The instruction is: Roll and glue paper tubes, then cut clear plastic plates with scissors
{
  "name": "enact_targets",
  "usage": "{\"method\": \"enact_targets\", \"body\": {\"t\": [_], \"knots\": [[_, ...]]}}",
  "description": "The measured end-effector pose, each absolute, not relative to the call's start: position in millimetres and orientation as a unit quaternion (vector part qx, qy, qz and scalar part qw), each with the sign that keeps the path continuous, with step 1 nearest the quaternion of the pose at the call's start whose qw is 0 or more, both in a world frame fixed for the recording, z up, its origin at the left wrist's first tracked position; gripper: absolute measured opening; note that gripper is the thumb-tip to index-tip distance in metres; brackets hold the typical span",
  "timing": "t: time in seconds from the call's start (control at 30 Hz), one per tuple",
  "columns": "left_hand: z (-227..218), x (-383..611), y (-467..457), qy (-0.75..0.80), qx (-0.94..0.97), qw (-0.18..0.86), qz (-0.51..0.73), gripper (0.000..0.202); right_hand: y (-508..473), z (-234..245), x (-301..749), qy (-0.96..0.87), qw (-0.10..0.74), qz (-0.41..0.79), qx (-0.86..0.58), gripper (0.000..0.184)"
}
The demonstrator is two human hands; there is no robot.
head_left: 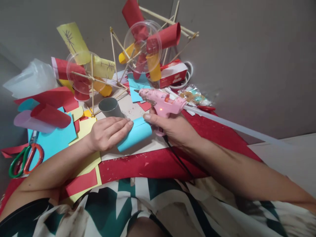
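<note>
My left hand lies flat on a light blue paper roll, fingers stretched along it, pressing it onto the work surface. My right hand grips a pink hot glue gun with a lit orange lamp; its nozzle points left above the roll, and the thumb reaches to the roll's upper edge. The gun's black cord runs down toward my lap.
Two stick-and-paper wheels with clear plastic discs stand behind. A grey tube sits near my left hand. Green and red scissors lie at the left among coloured paper sheets. A red box and a long glue stick lie at the right.
</note>
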State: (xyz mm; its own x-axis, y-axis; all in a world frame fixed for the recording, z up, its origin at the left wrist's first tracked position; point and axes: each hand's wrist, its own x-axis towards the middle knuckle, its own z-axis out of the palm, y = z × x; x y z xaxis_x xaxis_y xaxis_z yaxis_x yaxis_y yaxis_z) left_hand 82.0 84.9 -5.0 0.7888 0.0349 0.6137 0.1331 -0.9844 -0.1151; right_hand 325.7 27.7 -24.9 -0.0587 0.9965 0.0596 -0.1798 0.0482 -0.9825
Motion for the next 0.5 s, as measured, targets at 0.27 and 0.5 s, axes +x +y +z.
{"method": "enact_targets", "body": {"t": [0.27, 0.5], "knots": [[-9.7, 86.3, 83.3, -0.142, -0.938, 0.009, -0.315, 0.024, 24.2, -17.2, 319.7, -0.446, 0.566, 0.555, -0.416, 0.029], [-5.3, 95.4, 73.2, -0.235, -0.806, -0.091, -0.536, 0.048, 26.7, -16.1, 332.8, -0.409, 0.649, 0.432, -0.474, 0.028]]}}
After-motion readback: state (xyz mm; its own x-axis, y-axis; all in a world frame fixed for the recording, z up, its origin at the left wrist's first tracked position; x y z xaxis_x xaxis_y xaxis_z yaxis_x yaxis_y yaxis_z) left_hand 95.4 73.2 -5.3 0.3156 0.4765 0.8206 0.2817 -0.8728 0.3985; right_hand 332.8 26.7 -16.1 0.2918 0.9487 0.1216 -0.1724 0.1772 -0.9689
